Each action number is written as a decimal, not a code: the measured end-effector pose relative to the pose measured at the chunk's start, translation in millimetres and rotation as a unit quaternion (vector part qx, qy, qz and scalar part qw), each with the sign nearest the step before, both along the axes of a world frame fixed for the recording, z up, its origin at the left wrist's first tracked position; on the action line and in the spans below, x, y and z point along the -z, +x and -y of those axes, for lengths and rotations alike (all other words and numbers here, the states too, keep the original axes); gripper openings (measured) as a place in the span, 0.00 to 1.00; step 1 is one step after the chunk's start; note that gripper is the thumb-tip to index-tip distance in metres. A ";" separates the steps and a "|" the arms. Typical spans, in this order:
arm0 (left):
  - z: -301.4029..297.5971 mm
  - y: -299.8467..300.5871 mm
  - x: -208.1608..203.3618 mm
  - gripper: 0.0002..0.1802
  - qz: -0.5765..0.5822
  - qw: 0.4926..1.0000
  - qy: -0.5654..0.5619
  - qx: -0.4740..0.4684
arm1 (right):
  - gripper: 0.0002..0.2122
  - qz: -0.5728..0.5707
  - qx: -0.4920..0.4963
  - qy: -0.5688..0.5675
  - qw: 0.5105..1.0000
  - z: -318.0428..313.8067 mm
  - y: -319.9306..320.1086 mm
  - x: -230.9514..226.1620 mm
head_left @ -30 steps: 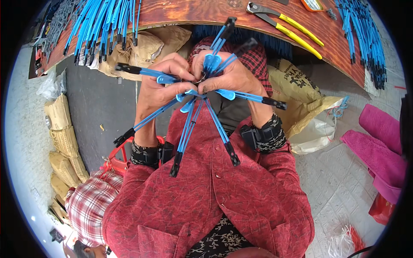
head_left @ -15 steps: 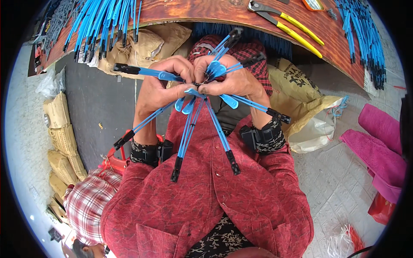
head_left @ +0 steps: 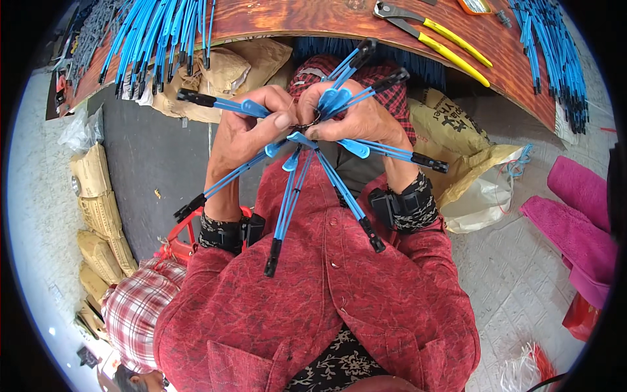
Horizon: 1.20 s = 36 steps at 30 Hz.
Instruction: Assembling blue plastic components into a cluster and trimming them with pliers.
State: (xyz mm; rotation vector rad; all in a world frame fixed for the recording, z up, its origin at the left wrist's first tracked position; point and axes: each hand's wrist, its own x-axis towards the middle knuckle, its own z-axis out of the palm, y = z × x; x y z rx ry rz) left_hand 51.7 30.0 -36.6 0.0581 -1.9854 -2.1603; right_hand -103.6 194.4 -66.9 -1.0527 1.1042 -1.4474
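A spoked cluster of blue ribs (head_left: 283, 206), which look like umbrella ribs, is spread out in front of my chest. Each has a black end piece, and their flat blue inner ends meet on a thin dark wire (head_left: 300, 126). My left hand (head_left: 245, 134) is closed in a pinch on the wire, thumb against fingers, at the left of the ring. From the right side my right hand (head_left: 356, 121) pinches the same wire beside the inner ends, with ribs fanning out over and under its fingers. The fingertips hide part of the wire.
The wooden table (head_left: 281, 14) ahead carries bundles of blue ribs (head_left: 153, 39) at left and right (head_left: 555, 65), plus yellow-handled cutters (head_left: 450, 49). Paper sacks (head_left: 450, 130) stand under it. A red stool (head_left: 183, 228), a plaid cloth (head_left: 144, 307) and pink towels (head_left: 575, 228) lie around me.
My left thumb has lifted and bent over at the wire, and my left fingers have shifted. The front ribs have swung slightly right. My right hand keeps its pinch.
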 end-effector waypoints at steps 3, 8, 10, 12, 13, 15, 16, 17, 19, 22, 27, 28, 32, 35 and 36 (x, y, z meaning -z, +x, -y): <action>-8.0 2.0 3.8 0.11 0.028 0.999 0.004 -0.043 | 0.08 0.006 0.025 -0.003 1.000 0.3 1.6 -1.2; -23.1 2.5 -0.5 0.11 0.048 0.993 0.006 -0.107 | 0.08 0.034 0.035 -0.004 0.999 0.5 -1.0 2.9; -20.6 4.1 -3.5 0.09 0.054 0.993 0.028 -0.103 | 0.08 0.029 0.039 -0.007 0.999 -0.1 -0.6 1.4; -10.4 5.3 -0.9 0.09 0.031 0.996 -0.031 -0.078 | 0.07 -0.008 0.029 0.000 1.000 0.7 -1.4 1.3; -7.2 5.0 0.1 0.09 0.008 0.994 -0.089 -0.056 | 0.08 -0.020 0.031 -0.013 0.999 0.7 -1.4 0.7; -7.5 4.8 -6.8 0.09 0.036 0.995 -0.082 -0.038 | 0.08 -0.018 0.022 -0.019 0.999 -1.0 -3.0 4.6; -7.3 4.0 -9.5 0.09 0.062 0.995 -0.074 -0.025 | 0.09 -0.017 0.010 -0.024 1.000 -1.7 -4.5 6.8; -2.6 3.4 -9.9 0.10 0.054 0.993 -0.105 0.003 | 0.09 -0.013 0.015 -0.024 1.000 -1.5 -4.3 8.1; 0.2 5.7 -9.5 0.10 0.063 0.991 -0.117 0.020 | 0.09 -0.035 -0.021 -0.039 0.998 -1.5 -4.9 9.3; 1.0 6.0 -1.8 0.10 0.051 0.990 -0.125 0.035 | 0.09 -0.038 -0.043 -0.054 0.997 0.1 -4.5 7.4; -1.2 3.0 1.2 0.12 0.038 0.993 -0.107 0.030 | 0.09 -0.052 -0.024 -0.053 0.997 -1.6 -4.4 7.5; -0.7 3.4 2.5 0.13 0.037 0.995 -0.087 0.033 | 0.09 -0.034 -0.029 -0.041 0.998 -2.1 -4.2 8.5; -3.1 5.0 0.4 0.16 0.047 0.997 -0.050 0.038 | 0.10 -0.042 -0.029 -0.027 0.998 -3.4 -2.4 9.1; -8.4 6.4 -9.0 0.20 0.071 0.996 0.053 0.024 | 0.10 -0.048 -0.008 -0.014 0.999 -3.6 2.3 5.2; -8.7 5.7 -8.4 0.20 0.071 0.996 0.052 0.024 | 0.10 -0.049 -0.008 -0.015 0.999 -2.6 2.0 5.4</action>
